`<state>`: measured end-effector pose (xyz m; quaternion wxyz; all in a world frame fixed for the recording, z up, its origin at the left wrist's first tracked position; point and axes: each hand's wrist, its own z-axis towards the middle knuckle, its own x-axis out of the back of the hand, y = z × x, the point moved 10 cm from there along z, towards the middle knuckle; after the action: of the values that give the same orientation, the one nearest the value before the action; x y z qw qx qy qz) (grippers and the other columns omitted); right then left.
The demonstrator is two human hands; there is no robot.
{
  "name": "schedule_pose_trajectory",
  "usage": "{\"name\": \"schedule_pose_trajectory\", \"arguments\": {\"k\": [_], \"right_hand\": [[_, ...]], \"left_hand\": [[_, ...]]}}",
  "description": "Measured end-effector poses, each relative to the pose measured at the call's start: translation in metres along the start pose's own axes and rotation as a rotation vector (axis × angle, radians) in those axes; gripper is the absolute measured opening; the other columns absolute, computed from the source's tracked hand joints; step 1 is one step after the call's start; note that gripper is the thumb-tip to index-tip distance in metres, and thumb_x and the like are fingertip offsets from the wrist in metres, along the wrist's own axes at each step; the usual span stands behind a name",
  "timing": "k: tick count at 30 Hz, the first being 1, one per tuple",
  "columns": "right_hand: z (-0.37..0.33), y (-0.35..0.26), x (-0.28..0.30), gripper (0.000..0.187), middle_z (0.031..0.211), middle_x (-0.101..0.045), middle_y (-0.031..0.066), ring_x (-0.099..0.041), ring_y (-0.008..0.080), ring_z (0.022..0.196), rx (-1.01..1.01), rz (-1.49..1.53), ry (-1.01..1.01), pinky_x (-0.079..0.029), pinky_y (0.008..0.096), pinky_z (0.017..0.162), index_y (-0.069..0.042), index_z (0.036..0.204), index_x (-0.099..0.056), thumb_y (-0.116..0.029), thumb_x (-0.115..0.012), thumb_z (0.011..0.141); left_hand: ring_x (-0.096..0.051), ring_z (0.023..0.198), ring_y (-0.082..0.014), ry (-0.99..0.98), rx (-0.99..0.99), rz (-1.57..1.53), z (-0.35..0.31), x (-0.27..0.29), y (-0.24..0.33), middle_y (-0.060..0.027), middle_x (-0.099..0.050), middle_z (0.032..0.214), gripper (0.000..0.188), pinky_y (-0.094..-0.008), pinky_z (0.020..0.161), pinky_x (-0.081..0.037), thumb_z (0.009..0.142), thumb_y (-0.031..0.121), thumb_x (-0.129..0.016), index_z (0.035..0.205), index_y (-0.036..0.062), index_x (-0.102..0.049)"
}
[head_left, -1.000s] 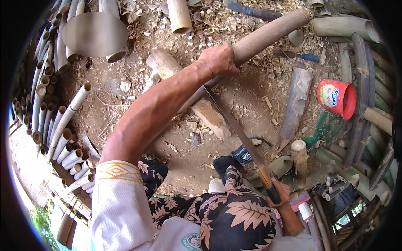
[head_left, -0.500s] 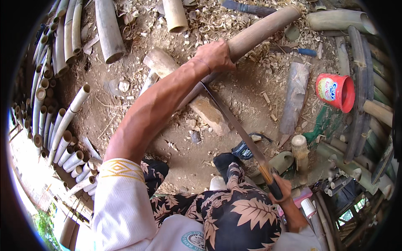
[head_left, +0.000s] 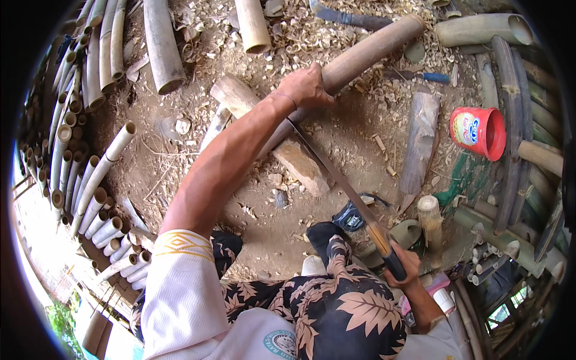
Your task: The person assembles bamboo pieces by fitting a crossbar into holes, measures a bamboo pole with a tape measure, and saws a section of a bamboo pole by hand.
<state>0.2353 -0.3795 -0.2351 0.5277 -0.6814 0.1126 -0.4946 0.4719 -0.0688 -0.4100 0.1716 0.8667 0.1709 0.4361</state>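
My left hand [head_left: 305,87] is wrapped over a brown bamboo pole [head_left: 375,51] and presses on it. The pole slants from the far right to below my left forearm and lies across a wooden block [head_left: 300,165]. My right hand [head_left: 407,268] grips the dark handle of a handsaw [head_left: 339,177]. Its long blade runs forward and left, and its far end meets the pole just on the near side of my left hand. How deep the blade sits in the bamboo is hidden.
Many cut bamboo poles [head_left: 111,153] are stacked on the left, with more along the right. A red bucket [head_left: 471,129] lies tipped beside a weathered board [head_left: 420,141]. A blue-handled tool [head_left: 436,78] and a large blade [head_left: 354,19] lie among shavings. A short upright post [head_left: 429,216] stands near my right hand.
The saw and my right hand have shifted slightly forward. My left hand keeps its hold on the bamboo pole, and the whole view has moved a little.
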Motion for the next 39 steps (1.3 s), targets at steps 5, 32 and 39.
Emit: {"name": "schedule_pose_trajectory", "arguments": {"k": [5,32,39], "right_hand": [[0.091,0.024,-0.06,0.059,0.08,-0.069,0.0199,-0.068,0.0255,0.059,0.014,0.075,0.045,-0.053,0.0351,0.057,0.014,0.124,-0.057,0.003,-0.061,0.066],[0.059,0.065,0.001,0.058,0.1,-0.068,0.019,-0.067,0.0248,0.088,-0.139,0.035,0.281,-0.053,0.034,0.077,0.008,0.126,-0.058,-0.026,-0.061,0.079],[0.093,0.034,-0.022,0.057,0.095,-0.067,0.0143,-0.064,0.0203,0.079,-0.069,0.015,0.24,-0.051,0.0315,0.071,0.007,0.126,-0.058,-0.024,-0.06,0.079]], "left_hand": [[-0.069,0.091,-0.0345,-0.006,0.013,0.02,-0.001,0.002,0.015,-0.0244,-0.067,0.099,0.072,-0.0416,0.081,-0.057,0.074,0.046,-0.077,0.113,-0.0067,-0.047],[-0.061,0.102,-0.0412,0.28,0.206,0.019,-0.209,-0.056,-0.085,-0.0234,-0.054,0.116,0.071,-0.0489,0.075,-0.054,0.083,0.021,-0.068,0.143,0.0149,-0.031],[-0.058,0.106,-0.0295,0.325,0.101,0.434,-0.287,0.013,-0.114,-0.0151,-0.054,0.118,0.073,-0.0418,0.077,-0.05,0.084,0.03,-0.071,0.145,0.0301,-0.031]]}}
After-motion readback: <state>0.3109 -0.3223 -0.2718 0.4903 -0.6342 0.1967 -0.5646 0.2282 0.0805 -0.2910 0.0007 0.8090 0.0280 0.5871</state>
